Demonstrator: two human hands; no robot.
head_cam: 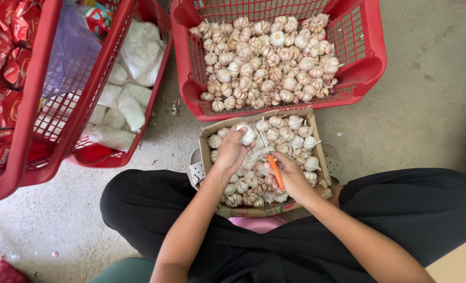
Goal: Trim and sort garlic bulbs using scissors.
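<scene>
left hand [232, 149] fingers curled, gripping | right hand [290, 175] fist closed

My left hand [232, 152] holds one garlic bulb [247, 134], white and plump, pinched at my fingertips over the far left part of the cardboard box [207, 131]. My right hand [290, 175] is closed around a small knife with an orange handle [276, 173]; its thin blade [265, 143] slants up and left, the tip near the bulb (whether it touches, I cannot tell). The box, open-topped and brown, lies between my knees, filled with more pale garlic bulbs [296, 136].
</scene>
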